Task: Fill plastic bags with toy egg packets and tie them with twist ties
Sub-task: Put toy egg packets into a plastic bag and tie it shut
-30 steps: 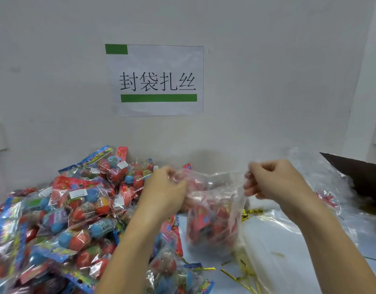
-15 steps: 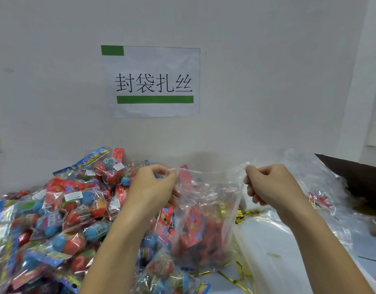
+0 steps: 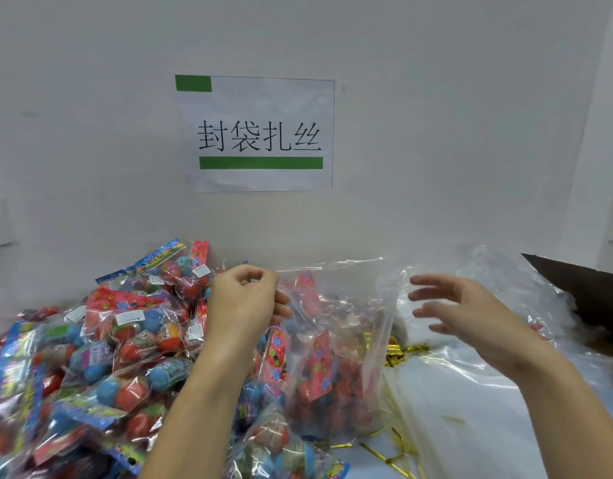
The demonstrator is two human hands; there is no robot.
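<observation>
Pinching the top left corner of a clear plastic bag point(image 3: 336, 357) between the thumb and curled fingers of my left hand point(image 3: 244, 302), I hold it upright in front of me, its upper edge stretched level toward the right. My right hand point(image 3: 471, 316) is off the bag, just beside its right edge, fingers spread and nearly straight, gripping nothing. Inside the bag sit several toy egg packets point(image 3: 319, 371) with red flowered header cards, packed toward the bottom. To my left a large heap of loose packets point(image 3: 101, 347), each showing red and blue eggs under blue or red cards, covers the white table point(image 3: 478, 440) up to the wall. Gold twist ties point(image 3: 402, 350) lie scattered on the table behind and below the bag, some near its lower right corner. A stack of empty clear bags point(image 3: 498, 347) spreads under and beyond my right hand. On the wall above hangs a paper sign point(image 3: 256, 133) with green bars and black Chinese characters. A dark cardboard flap point(image 3: 581, 292) juts in at far right.
</observation>
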